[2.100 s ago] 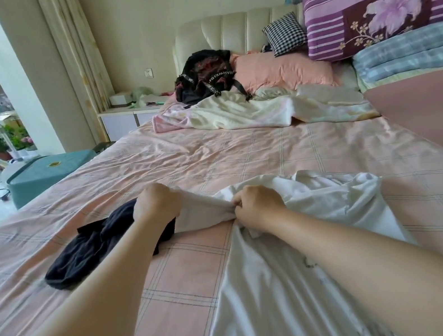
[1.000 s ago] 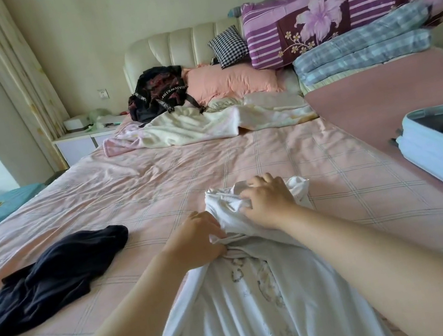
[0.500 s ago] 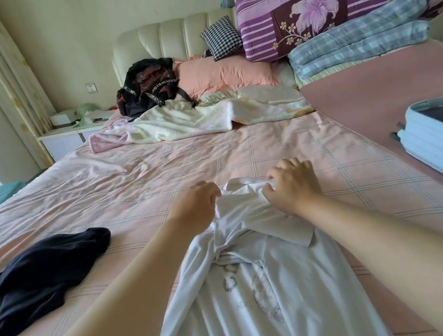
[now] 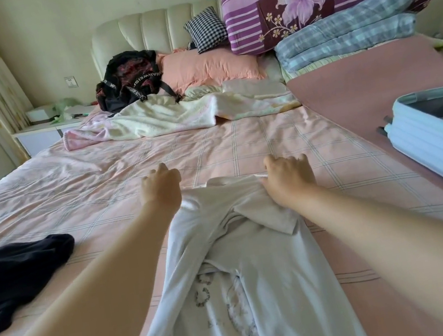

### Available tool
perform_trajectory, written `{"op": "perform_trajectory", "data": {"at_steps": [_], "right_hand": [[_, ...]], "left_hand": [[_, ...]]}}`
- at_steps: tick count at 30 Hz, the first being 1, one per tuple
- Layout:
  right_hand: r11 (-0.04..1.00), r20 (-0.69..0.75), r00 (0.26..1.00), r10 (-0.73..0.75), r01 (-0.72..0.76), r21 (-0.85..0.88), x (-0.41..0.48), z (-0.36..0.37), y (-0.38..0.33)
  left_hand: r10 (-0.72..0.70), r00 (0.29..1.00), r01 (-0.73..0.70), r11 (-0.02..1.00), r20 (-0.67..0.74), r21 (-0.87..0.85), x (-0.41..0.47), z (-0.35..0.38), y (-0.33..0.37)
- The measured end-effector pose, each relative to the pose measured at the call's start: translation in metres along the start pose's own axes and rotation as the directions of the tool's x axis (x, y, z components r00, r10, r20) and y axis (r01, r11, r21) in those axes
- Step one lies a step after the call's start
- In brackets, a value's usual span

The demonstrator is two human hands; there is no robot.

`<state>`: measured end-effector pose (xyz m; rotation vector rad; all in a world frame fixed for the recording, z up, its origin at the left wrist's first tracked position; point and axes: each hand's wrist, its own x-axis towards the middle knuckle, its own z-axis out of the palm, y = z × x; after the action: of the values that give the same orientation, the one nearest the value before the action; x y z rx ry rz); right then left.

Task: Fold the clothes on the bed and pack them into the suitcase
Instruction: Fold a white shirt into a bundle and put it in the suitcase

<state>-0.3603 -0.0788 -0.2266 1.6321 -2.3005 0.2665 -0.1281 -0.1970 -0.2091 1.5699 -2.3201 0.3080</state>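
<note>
Broadly, the bed serves as the folding surface, and the open suitcase lies on its right side, within reach for packing. Down the middle lies the white shirt, print up, long axis running from the person toward the headboard, collar end farthest away and hem nearest. A sleeve is turned in across the chest, so folding looks under way. A dark garment waits in a heap to the left, apart from the shirt. At the shoulders, the right hand has its fingers curled over the far edge, probably to pull it straight. The left hand hides its fingers; its grip cannot be told.
</note>
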Motion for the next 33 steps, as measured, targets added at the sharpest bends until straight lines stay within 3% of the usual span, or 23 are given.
{"op": "perform_trajectory", "data": {"at_steps": [3,4,6,8,10,12,14,17,20,25,29,33], "right_hand": [[0.995,-0.065,0.998,0.005,-0.011,-0.100,-0.005,-0.004,-0.011],[0.997,-0.114,0.993,-0.025,0.016,-0.078,-0.008,-0.007,-0.016],[0.993,-0.179,0.981,-0.073,0.088,0.079,-0.020,-0.015,-0.031],[0.957,-0.116,0.991,-0.070,0.099,0.272,-0.036,-0.015,-0.046],[0.957,0.093,0.990,-0.106,0.077,0.278,-0.051,-0.009,-0.054],[0.975,0.268,0.954,-0.131,0.075,0.211,-0.057,-0.001,-0.051],[0.978,0.339,0.929,-0.147,0.087,0.188,-0.061,-0.004,-0.044],[0.982,0.364,0.918,-0.160,0.111,0.150,-0.072,-0.023,-0.047],[0.956,0.323,0.909,-0.263,0.199,0.217,-0.101,-0.050,-0.061],[0.895,0.315,0.873,-0.372,0.248,0.370,-0.180,-0.088,-0.098],[0.879,0.319,0.849,-0.421,0.295,0.375,-0.243,-0.102,-0.124],[0.886,0.308,0.857,-0.412,0.299,0.354,-0.298,-0.113,-0.143]], "left_hand": [[0.133,0.962,-0.198,0.942,-0.240,-0.270,-0.018,0.010,0.009],[0.207,0.946,-0.283,0.902,-0.249,-0.326,-0.024,0.014,0.010],[0.330,0.939,-0.341,0.869,-0.092,-0.358,-0.037,0.020,0.011],[0.322,0.932,-0.255,0.909,0.166,-0.330,-0.045,0.024,0.009],[0.278,0.908,-0.185,0.937,0.312,-0.297,-0.047,0.022,0.004],[0.248,0.895,-0.139,0.945,0.370,-0.296,-0.050,0.016,0.000],[0.213,0.913,-0.096,0.941,0.347,-0.326,-0.061,0.005,-0.003],[0.177,0.951,-0.066,0.917,0.253,-0.393,-0.093,-0.025,-0.009],[0.131,0.967,-0.029,0.909,0.220,-0.416,-0.140,-0.055,-0.016],[0.039,0.933,0.109,0.917,0.359,-0.383,-0.226,-0.091,-0.029],[-0.048,0.907,0.219,0.903,0.419,-0.370,-0.281,-0.116,-0.038],[-0.052,0.896,0.229,0.905,0.440,-0.358,-0.324,-0.141,-0.041]]}}
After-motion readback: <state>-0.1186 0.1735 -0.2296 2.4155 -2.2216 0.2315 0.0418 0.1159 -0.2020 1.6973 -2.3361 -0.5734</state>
